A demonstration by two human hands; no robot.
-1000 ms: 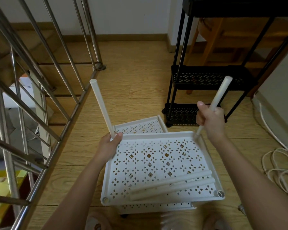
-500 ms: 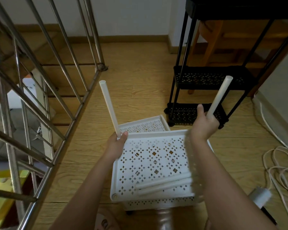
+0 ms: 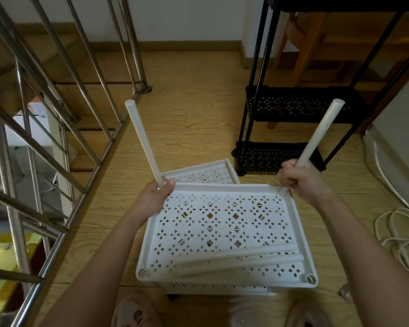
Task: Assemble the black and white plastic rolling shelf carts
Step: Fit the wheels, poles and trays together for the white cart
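A white perforated shelf tray point(image 3: 224, 223) lies on the wooden floor in front of me. My left hand point(image 3: 155, 193) grips the base of a white tube point(image 3: 143, 142) standing at the tray's far left corner. My right hand point(image 3: 299, 179) grips a second white tube point(image 3: 319, 135) at the far right corner; it leans to the right. Two loose white tubes point(image 3: 241, 260) lie inside the tray near its front edge. A second white tray point(image 3: 203, 174) lies behind the first, and another shows beneath it. The black cart point(image 3: 300, 107) stands assembled at the back right.
A steel stair railing point(image 3: 64, 142) runs along the left, close to my left arm. White cable coils point(image 3: 401, 234) lie on the floor at the right. A wooden chair point(image 3: 302, 38) stands behind the black cart. My feet are at the bottom edge.
My right hand has closed again around the lower part of the right tube at the tray's corner. The view has shifted slightly; both tubes still stand at the far corners.
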